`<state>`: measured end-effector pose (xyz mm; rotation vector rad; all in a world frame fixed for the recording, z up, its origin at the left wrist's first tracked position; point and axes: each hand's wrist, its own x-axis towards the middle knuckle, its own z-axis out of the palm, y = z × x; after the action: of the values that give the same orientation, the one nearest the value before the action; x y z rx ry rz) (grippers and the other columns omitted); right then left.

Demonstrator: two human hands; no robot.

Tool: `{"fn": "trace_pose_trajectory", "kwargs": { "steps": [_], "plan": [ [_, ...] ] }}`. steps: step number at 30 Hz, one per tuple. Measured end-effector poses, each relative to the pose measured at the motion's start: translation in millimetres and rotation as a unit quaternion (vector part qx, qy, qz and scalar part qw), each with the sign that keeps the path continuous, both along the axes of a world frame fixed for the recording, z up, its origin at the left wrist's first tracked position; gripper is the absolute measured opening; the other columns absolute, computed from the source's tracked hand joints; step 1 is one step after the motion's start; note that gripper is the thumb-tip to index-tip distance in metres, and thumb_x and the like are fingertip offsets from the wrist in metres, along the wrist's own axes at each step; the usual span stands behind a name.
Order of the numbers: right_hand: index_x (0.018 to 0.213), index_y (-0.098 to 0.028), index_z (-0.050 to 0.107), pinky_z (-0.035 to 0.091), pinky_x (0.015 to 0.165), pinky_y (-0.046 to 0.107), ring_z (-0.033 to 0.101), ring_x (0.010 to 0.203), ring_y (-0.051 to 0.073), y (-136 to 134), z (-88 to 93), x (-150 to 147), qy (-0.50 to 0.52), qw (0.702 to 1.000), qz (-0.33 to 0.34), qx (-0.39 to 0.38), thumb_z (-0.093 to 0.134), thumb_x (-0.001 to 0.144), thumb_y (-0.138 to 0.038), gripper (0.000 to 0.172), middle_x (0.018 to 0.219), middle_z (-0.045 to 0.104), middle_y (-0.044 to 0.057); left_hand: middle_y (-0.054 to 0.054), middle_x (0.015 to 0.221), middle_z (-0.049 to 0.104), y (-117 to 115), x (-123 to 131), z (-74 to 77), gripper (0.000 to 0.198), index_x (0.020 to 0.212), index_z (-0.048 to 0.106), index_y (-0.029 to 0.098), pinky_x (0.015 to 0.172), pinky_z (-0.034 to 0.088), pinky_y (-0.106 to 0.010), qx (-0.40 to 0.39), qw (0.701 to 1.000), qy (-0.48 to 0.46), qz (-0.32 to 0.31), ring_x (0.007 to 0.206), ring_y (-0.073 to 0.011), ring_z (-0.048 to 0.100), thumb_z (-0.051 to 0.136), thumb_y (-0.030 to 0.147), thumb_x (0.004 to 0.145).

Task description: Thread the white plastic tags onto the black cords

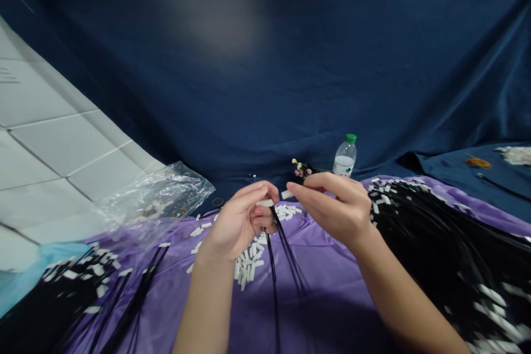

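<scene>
My left hand [249,213] is closed, pinching a small white tab [265,203] between thumb and fingers. Thin black cords [286,249] hang down from this hand over the purple cloth. Close by on the right, my right hand [336,202] is closed too, with a second small white piece [287,194] held at its fingertips. A narrow gap separates the two hands. Beneath the left hand lies a pile of loose white pieces [249,263], partly hidden by the fingers and wrist.
Black cords with white ends lie in a large bundle [435,243] at right and a smaller bundle [53,298] at left. Behind stand a green-capped bottle [345,157] and small flowers [302,169]. A clear plastic bag [161,193] lies at left. Blue cloth [265,66] hangs behind.
</scene>
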<state>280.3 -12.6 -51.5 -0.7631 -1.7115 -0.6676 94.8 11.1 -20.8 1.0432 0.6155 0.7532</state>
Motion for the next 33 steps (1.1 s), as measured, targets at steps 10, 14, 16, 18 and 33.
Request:
{"fn": "trace_pose_trajectory", "kwargs": {
  "steps": [10, 14, 16, 18, 33],
  "plan": [
    [0.112, -0.025, 0.060, 0.049, 0.062, 0.024, 0.061, 0.067, 0.010, -4, 1.5, -14, 0.016, 0.999, 0.026, -0.035, 0.059, 0.083, -0.007, 0.034, 0.083, 0.066, 0.000, 0.006, 0.056, 0.037, -2, 4, 0.2, 0.021, 0.079, 0.060, 0.017, 0.041, 0.034, -0.016, 0.065, 0.995, 0.060, 0.037, 0.041, -0.0021, 0.033, 0.068, 0.036, 0.077],
    [0.108, -0.021, 0.055, 0.049, 0.056, 0.021, 0.057, 0.060, 0.007, -14, 10.2, -16, 0.155, 0.946, 0.153, -0.238, 0.061, 0.083, -0.015, 0.027, 0.084, 0.063, -0.001, 0.008, 0.054, 0.029, 0, 3, 1.4, 0.019, 0.077, 0.058, 0.018, 0.040, 0.030, -0.014, 0.056, 0.994, 0.019, 0.091, 0.040, -0.0008, 0.022, 0.066, 0.035, 0.079],
    [0.095, -0.020, 0.059, 0.047, 0.054, 0.019, 0.056, 0.060, 0.007, -17, 13.5, -17, 0.137, 0.918, 0.194, -0.317, 0.061, 0.084, -0.018, 0.012, 0.080, 0.062, -0.002, 0.009, 0.053, 0.026, 0, 3, 3.0, 0.018, 0.075, 0.057, 0.018, 0.039, 0.030, -0.013, 0.043, 0.993, -0.006, 0.114, 0.041, -0.0014, 0.020, 0.066, 0.033, 0.078],
    [0.088, -0.018, 0.061, 0.046, 0.054, 0.019, 0.056, 0.062, 0.007, -18, 14.3, -19, 0.116, 0.903, 0.214, -0.355, 0.060, 0.085, -0.019, 0.003, 0.079, 0.063, -0.002, 0.009, 0.052, 0.025, 1, 4, 4.5, 0.018, 0.075, 0.056, 0.017, 0.040, 0.032, -0.014, 0.034, 0.990, -0.024, 0.133, 0.042, -0.0022, 0.022, 0.067, 0.031, 0.077],
    [0.080, -0.018, 0.063, 0.041, 0.054, 0.019, 0.051, 0.056, 0.006, -16, 6.5, -35, 0.154, 0.873, 0.226, -0.405, 0.058, 0.083, -0.015, 0.007, 0.069, 0.061, -0.004, 0.007, 0.058, 0.037, 2, 8, 2.9, 0.020, 0.074, 0.057, 0.014, 0.038, 0.021, -0.009, 0.041, 0.989, -0.032, 0.141, 0.043, 0.0007, 0.019, 0.072, 0.027, 0.072]
  ]
}}
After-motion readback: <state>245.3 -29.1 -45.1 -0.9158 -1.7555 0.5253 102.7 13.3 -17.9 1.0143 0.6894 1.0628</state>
